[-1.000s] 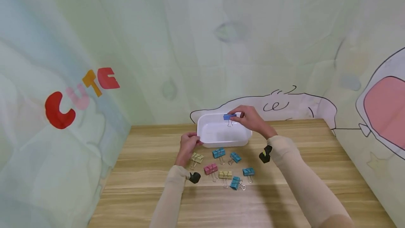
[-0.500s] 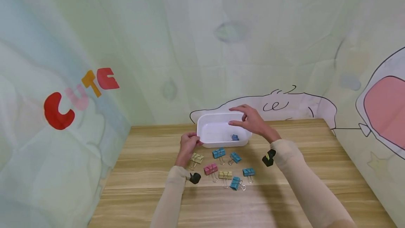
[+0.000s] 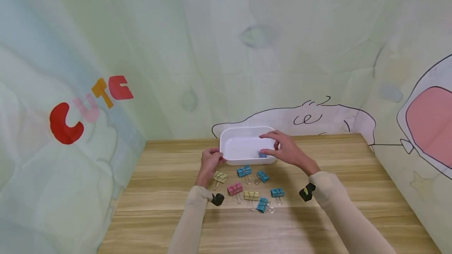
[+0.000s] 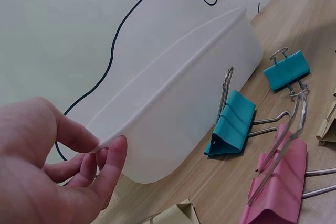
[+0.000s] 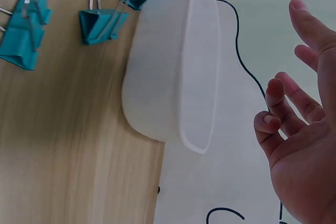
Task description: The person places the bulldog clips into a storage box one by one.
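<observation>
A white plastic tub stands at the back of the table. My left hand pinches its left rim between thumb and fingers, as the left wrist view shows close up. Inside the tub, near its right front, lies a blue binder clip, partly hidden behind my right thumb. My right hand hovers over the tub's right end, thumb and fingers spread apart with nothing between them. In front of the tub lie a pink binder clip, several blue binder clips and two yellow ones, such as the yellow binder clip.
The wooden table meets a printed fabric backdrop right behind the tub. More backdrop fabric closes off the left and right sides. Each wrist wears a small black device.
My right hand has let go of the blue binder clip, which dropped into the tub. The hand then moved down and slightly right. The left hand stays on the rim.
</observation>
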`<state>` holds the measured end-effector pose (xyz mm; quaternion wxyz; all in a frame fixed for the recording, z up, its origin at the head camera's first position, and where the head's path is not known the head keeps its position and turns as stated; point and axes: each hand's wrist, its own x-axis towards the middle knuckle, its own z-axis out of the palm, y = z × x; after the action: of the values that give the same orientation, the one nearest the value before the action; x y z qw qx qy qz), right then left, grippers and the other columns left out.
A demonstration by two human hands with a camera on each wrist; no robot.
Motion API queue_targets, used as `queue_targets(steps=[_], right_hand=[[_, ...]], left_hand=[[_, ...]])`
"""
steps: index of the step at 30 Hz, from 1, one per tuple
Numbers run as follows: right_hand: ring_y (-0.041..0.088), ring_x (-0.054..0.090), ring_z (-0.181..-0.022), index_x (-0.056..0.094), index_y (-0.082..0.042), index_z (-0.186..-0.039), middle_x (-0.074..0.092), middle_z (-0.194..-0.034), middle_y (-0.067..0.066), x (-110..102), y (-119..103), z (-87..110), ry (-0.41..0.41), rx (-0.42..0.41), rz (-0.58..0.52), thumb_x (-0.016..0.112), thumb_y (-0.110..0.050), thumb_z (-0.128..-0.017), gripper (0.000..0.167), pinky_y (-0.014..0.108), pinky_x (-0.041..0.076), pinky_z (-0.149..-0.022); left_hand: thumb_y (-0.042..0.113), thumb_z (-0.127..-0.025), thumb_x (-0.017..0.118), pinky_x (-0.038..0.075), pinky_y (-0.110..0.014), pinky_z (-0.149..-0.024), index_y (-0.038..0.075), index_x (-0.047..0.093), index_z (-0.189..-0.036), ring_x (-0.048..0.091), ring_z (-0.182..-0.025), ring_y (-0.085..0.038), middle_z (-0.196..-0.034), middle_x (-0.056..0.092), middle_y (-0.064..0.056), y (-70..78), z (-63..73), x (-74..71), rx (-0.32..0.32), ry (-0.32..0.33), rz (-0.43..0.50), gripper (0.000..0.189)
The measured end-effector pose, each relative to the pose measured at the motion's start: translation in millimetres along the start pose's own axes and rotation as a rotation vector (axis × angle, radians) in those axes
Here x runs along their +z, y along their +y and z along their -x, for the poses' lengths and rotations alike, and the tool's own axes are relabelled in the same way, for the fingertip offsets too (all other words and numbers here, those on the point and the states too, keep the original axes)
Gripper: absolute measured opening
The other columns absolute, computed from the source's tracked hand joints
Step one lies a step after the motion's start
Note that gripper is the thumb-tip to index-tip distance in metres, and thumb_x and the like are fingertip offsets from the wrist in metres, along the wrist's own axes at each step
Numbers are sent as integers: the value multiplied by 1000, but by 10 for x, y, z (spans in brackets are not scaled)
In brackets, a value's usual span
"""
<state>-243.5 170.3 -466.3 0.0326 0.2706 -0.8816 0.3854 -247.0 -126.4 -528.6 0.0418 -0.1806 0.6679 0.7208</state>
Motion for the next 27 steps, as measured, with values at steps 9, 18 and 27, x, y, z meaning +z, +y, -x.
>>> queue_targets(steps=[9,18,27], right_hand=[[22,55,-72,73,-10,-127,65,-115,7,221,116,292,25,-14,-27,85,-28,-87,45,23,47,-57],[13,50,-70,74,-11,-125,67,-116,15,397,181,572,-23,21,-99,85,-24,-88,41,22,45,-56],[15,53,-74,74,-9,-124,68,-118,7,558,322,723,-93,8,-95,81,-31,-92,40,23,49,-60]], left_hand=[[-8,-94,57,63,-33,-83,-17,54,-129,68,-90,-28,-112,57,-23,-9,-10,3,19,-1,16,36],[-8,-95,56,62,-38,-89,-16,53,-131,68,-93,-31,-115,56,-24,-12,-14,4,4,11,7,37],[-7,-95,56,63,-35,-86,-16,54,-130,68,-91,-29,-115,57,-25,-21,-30,5,2,13,8,36]])
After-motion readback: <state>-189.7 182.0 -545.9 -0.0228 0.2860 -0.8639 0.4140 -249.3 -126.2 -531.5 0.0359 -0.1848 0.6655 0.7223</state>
